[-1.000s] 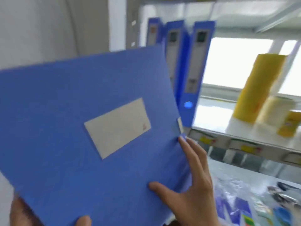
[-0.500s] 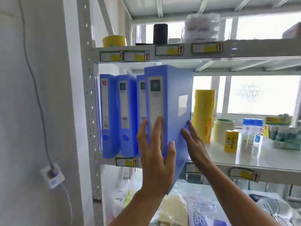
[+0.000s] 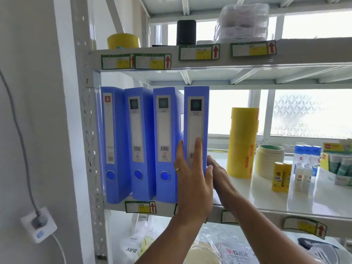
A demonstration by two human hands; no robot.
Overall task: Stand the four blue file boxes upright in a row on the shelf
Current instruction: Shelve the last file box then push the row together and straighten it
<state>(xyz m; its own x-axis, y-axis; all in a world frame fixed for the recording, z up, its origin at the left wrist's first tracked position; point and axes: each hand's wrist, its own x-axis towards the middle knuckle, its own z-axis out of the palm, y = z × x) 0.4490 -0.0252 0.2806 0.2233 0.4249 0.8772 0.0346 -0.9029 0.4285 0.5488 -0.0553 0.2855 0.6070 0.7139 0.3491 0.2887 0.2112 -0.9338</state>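
Four blue file boxes stand upright, spines out, at the left end of the middle shelf: the first by the post, the second, the third and the fourth at the right end of the row. A narrow gap shows between the third and fourth. My left hand lies flat on the fourth box's spine, with the thumb round its right edge. My right hand presses against that box's right side, low down. The bottom of the fourth box is hidden behind my hands.
Right of the boxes on the same shelf stand a tall stack of yellow tape rolls, masking tape rolls and glue sticks. The upper shelf hangs just above the box tops. A steel post bounds the left. Plastic bags lie below.
The fourth box went from lying flat before my face to upright at the shelf front, then back into line with the other three. Both hands stayed on it.
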